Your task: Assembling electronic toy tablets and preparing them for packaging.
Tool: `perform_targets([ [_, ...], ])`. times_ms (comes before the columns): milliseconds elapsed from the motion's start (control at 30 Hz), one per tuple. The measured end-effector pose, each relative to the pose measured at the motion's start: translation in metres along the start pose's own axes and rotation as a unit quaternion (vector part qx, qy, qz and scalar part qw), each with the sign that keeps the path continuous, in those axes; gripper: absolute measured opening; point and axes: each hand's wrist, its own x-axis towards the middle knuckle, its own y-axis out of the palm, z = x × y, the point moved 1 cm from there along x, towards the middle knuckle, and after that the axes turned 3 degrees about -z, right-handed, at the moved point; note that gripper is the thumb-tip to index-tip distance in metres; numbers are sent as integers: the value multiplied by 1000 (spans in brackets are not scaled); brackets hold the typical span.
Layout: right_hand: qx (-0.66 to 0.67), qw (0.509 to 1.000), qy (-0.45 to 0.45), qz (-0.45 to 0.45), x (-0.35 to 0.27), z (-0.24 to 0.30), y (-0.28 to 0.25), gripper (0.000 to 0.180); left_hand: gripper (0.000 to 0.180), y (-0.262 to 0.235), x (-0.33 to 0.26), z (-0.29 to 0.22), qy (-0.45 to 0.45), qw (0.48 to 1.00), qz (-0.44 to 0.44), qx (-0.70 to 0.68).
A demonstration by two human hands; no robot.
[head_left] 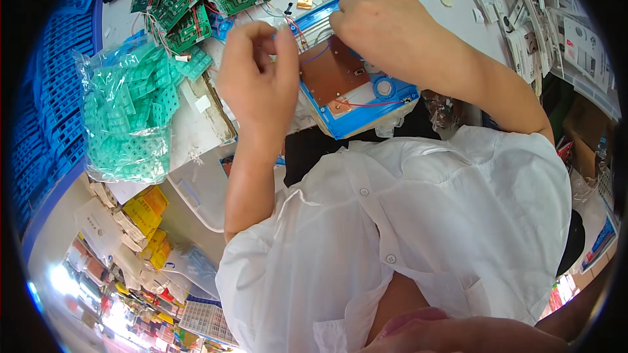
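Left hand (258,68) pinches thin wires (302,34) at the frame's (366,114) 10 o'clock corner; right hand (386,23) grips its top edge. A hard tug could snap a solder joint.

A blue frame (356,117) holds a copper-brown board (331,72) crossed by red wires (366,102); green circuit boards (190,0) lie behind, a clear bag of mint-green parts (127,114) beside yellow boxes (147,212), under a white shirt (425,235)
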Motion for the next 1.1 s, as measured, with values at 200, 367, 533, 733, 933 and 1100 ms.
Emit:
perform_targets([
  [200, 73, 994, 29, 69, -7, -1, -13, 10, 16, 5, 29, 3, -46, 982, 127, 133],
  [367, 83, 994, 59, 45, -19, -9, -14, 6, 11, 3, 16, 9, -100, 990, 94, 19],
  [533, 47, 997, 55, -3, -25, -8, -19, 6, 9, 5, 11, 5, -15, 996, 82, -14],
  [733, 98, 994, 11, -47, -22, -15, -10, 7, 12, 10, 0, 7, -79, 987, 85, -109],
  [933, 103, 994, 2, -35, -31, -19, -2, 10, 14, 9, 2, 1, -98, 984, 109, -97],
  [1100, 198, 980, -4, -31, -28, -17, -18, 10, 28, 10, 11, -12, 125, 991, 46, 16],
])
